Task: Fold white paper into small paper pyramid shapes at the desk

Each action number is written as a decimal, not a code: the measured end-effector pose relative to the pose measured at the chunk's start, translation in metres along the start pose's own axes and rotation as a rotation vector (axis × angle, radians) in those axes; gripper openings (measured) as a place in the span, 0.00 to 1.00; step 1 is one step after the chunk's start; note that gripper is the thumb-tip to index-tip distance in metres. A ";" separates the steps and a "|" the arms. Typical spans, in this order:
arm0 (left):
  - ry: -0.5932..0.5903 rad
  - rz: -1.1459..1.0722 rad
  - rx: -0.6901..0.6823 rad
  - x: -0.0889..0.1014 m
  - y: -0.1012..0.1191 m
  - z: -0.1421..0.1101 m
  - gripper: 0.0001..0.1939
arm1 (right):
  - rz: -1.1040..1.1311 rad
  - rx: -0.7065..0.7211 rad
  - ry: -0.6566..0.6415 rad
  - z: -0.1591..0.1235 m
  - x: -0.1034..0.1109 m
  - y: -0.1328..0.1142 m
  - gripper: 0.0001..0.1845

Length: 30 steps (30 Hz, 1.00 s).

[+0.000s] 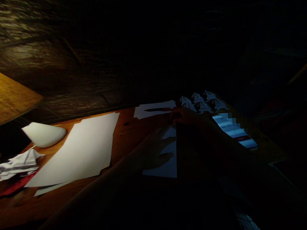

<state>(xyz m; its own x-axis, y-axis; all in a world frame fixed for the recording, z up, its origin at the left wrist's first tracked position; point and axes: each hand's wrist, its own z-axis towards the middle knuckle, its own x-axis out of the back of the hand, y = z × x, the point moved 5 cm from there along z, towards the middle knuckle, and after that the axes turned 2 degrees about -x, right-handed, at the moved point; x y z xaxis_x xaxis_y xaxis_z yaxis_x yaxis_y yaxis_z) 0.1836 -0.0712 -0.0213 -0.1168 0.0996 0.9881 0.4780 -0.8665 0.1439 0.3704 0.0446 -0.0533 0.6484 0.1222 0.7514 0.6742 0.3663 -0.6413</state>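
My left hand point(155, 151) lies flat with its fingers spread over a narrow piece of folded-looking white paper point(169, 166) on the wooden table. My right hand point(183, 116) is closed, its fingers curled at the far end of that paper. Whatever the right fingers hold is hidden in the dark. Just beyond the hands, a knife point(155, 110) with a dark blade and red handle rests on a small stack of white paper point(142, 107).
At left lie large white sheets point(80, 150), a curled sheet point(44, 134), crumpled paper point(18, 165) and a red strip point(17, 184). Several folded paper shapes point(203, 106) stand at the back right. A lit phone point(234, 131) lies near my right forearm. A dark wall point(88, 74) rises behind.
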 end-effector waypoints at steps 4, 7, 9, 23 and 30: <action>-0.003 -0.002 -0.002 0.001 0.000 0.001 0.21 | -0.059 -0.008 -0.003 0.000 0.000 -0.002 0.11; -0.003 -0.006 0.000 -0.001 -0.001 0.001 0.25 | -0.128 0.000 -0.003 -0.003 -0.001 -0.006 0.11; 0.007 -0.013 -0.005 -0.003 -0.003 0.000 0.28 | -0.183 -0.007 0.019 -0.006 0.000 -0.012 0.10; 0.099 -0.010 -0.059 -0.009 -0.014 0.001 0.28 | -0.465 0.007 0.203 -0.014 -0.018 -0.053 0.13; 0.107 0.059 -0.072 -0.015 -0.024 -0.001 0.30 | -0.432 0.022 0.245 -0.016 -0.015 -0.053 0.18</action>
<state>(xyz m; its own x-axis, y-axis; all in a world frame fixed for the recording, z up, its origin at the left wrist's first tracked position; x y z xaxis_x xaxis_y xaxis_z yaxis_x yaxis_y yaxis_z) 0.1728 -0.0528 -0.0401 -0.1843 -0.0023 0.9829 0.4237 -0.9025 0.0774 0.3308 0.0083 -0.0329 0.3769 -0.2646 0.8876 0.8938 0.3555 -0.2736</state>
